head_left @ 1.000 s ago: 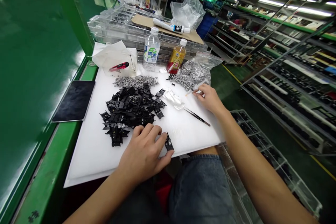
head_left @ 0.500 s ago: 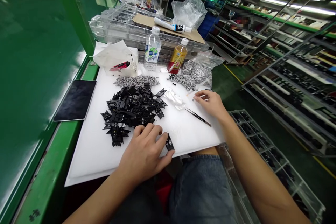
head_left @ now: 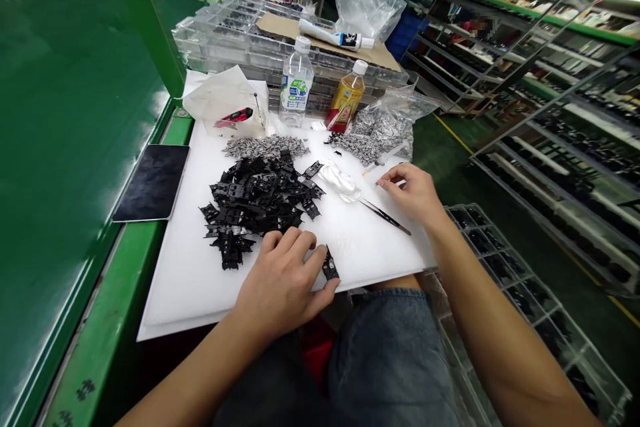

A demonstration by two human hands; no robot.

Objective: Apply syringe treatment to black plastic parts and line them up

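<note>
At the left, a dark-screened tablet point(head_left: 151, 183) lies partly over a green ledge point(head_left: 107, 327). Farther off stand a clear, white-capped bottle point(head_left: 297, 88) and, to its right, a yellow-and-red bottle point(head_left: 346, 99). Behind them, a white tube point(head_left: 333, 36) rests on cardboard point(head_left: 274, 25) atop stacked clear trays point(head_left: 200, 47). Shelving racks point(head_left: 575, 167) fill the far right.

Right hand point(head_left: 417, 193): moved clear of the orange-tipped syringe point(head_left: 393, 155), now just below it, right of centre.
White board point(head_left: 175, 293): slightly higher, farther right in frame.
</note>
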